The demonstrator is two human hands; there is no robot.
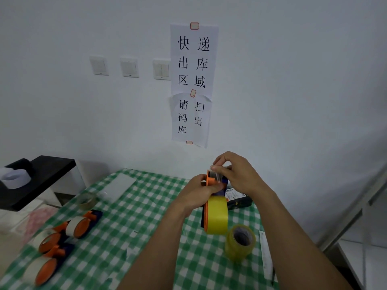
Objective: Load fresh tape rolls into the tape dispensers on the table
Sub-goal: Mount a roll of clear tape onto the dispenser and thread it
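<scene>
I see both bare forearms reaching forward and up from the lower edge, converging near the middle of the view. My left hand [194, 191] is curled in a closed grip, knuckles toward me, thumb pointing right. My right hand [236, 172] sits just above and beside it, wrist bent, thumb and forefinger pinched together at the tips, the other fingers loosely curled.
</scene>
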